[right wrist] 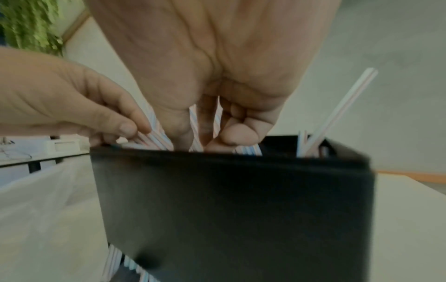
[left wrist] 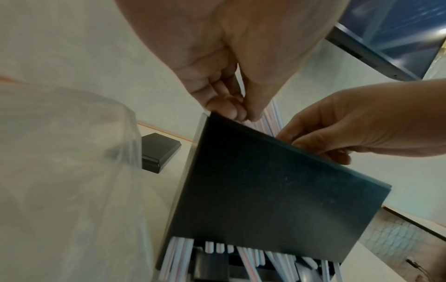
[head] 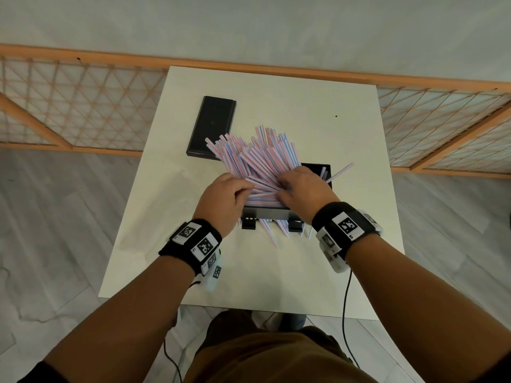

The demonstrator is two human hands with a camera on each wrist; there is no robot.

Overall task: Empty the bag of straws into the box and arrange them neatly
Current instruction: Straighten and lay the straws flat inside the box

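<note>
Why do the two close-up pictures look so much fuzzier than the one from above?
Head view: evenly lit and sharp on the striped plastic straws, with wide-angle bending at the edges. Left wrist view: the black box sits close and dim, soft. Right wrist view: smeared throughout, the box wall a dark blur under the right hand.

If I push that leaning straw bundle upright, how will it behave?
The straws will probably splay and slide rather than move together: they fan loosely already. Some may drop through; ends poke out under the black box. Both the left hand and right hand grip them.
</note>
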